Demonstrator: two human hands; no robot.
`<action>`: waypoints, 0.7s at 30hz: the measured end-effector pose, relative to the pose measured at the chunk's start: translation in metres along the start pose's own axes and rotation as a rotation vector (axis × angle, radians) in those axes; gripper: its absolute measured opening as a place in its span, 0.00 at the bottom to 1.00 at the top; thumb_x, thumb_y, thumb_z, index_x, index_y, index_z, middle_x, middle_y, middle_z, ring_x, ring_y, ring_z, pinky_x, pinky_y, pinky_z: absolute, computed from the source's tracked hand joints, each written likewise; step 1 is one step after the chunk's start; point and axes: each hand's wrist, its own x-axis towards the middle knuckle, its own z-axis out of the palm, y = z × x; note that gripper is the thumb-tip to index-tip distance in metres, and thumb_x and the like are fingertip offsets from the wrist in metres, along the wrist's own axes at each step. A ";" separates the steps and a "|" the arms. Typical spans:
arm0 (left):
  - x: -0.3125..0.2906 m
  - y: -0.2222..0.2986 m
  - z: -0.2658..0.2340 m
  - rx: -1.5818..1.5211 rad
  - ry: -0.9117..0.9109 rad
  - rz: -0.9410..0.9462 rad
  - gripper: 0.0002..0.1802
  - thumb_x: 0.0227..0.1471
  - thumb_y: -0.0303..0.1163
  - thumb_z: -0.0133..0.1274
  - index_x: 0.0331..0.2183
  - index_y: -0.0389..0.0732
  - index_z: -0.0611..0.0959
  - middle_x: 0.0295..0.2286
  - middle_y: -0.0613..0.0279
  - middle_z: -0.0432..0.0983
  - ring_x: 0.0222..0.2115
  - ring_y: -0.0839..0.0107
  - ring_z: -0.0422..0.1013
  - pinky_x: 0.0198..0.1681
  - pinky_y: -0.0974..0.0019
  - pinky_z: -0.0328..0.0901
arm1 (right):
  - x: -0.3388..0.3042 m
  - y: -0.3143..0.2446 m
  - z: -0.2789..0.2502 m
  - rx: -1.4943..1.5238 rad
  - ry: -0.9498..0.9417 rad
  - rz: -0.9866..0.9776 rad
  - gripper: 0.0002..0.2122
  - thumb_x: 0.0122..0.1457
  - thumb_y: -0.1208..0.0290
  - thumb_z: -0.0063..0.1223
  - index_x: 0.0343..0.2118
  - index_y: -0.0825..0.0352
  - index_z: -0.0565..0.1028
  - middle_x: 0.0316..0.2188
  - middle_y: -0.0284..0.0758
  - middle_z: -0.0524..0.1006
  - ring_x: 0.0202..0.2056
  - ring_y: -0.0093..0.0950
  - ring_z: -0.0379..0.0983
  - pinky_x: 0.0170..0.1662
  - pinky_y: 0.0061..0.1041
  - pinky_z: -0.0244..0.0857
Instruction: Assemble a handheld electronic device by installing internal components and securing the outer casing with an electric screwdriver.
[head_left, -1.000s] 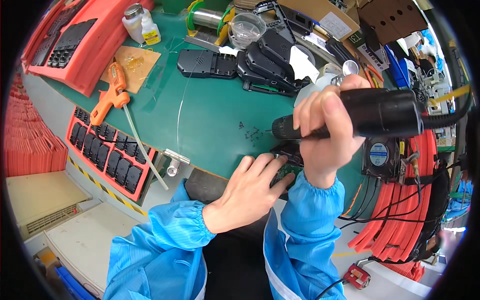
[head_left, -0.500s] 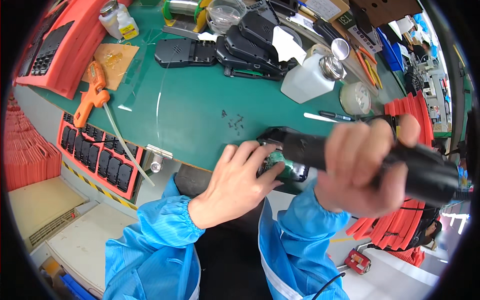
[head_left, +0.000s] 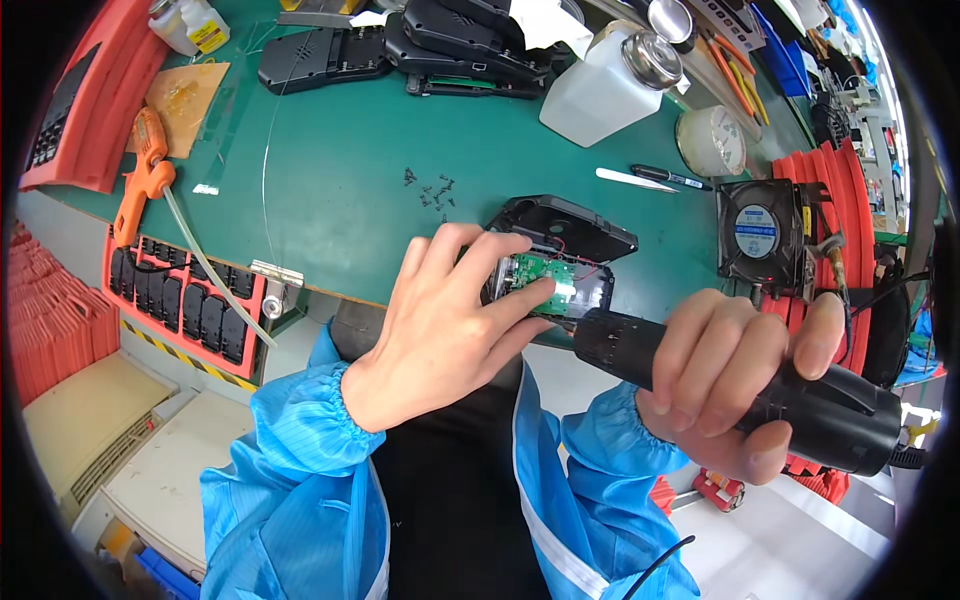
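Note:
My left hand (head_left: pixel 450 310) holds an opened black plastic housing (head_left: pixel 601 290) at the bench's near edge. Its fingertips press on the green circuit board (head_left: pixel 552 272) inside, with the thumb by the near rim. Thin wires link the board to the other black half (head_left: pixel 565 225), tilted up behind it. My right hand (head_left: pixel 730 385) is closed around a thick black electric screwdriver (head_left: pixel 625 348), held nearly level. Its bit points left at the housing's near edge, beside my left thumb; whether it touches a screw I cannot tell.
Small black screws (head_left: pixel 430 190) lie loose on the green mat. Behind are black device housings (head_left: pixel 325 62) and a white bottle (head_left: pixel 600 85). White tweezers (head_left: pixel 630 180), a black marker (head_left: pixel 668 178) and a fan (head_left: pixel 755 232) are at right. An orange glue gun (head_left: pixel 147 175) lies left.
The screwdriver has come down and left, from above the housing to its near edge. The view has shifted, and the raised black half and fan now show. My left hand stays on the board.

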 end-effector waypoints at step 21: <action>-0.001 0.000 0.000 0.009 -0.024 -0.020 0.24 0.38 0.28 0.69 0.43 0.49 0.90 0.51 0.61 0.74 0.47 0.55 0.66 0.48 0.54 0.63 | -0.004 0.008 -0.001 0.036 0.018 -0.004 0.21 0.60 0.68 0.63 0.47 0.60 0.60 0.18 0.29 0.74 0.17 0.21 0.72 0.22 0.19 0.69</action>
